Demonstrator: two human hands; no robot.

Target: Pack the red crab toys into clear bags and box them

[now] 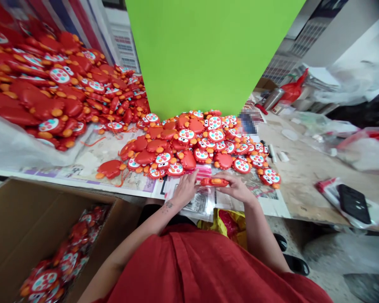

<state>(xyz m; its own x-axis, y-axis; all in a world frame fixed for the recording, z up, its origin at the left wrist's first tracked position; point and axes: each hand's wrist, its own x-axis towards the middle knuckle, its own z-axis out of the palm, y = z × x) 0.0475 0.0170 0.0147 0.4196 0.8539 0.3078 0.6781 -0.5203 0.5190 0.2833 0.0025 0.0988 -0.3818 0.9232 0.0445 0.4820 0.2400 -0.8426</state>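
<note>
My right hand (238,188) is closed around a red crab toy (213,182), held edge-on just above the table's front edge. My left hand (185,189) is bent over a clear zip bag (204,171) with a pink strip, its fingers at the strip and its thumb close to the toy. Under both hands lie more clear bags (205,206). Right behind them spreads a heap of crab toys (189,134), red-backed with white faces and coloured dots. A single toy (110,168) lies face down to the left.
A larger pile of toys (60,84) fills the back left. Below it, a cardboard box (15,223) holds bagged toys. A green panel (205,54) stands upright behind the heap. On the right are a black phone (353,203), plastic bags and a metal cup (273,99).
</note>
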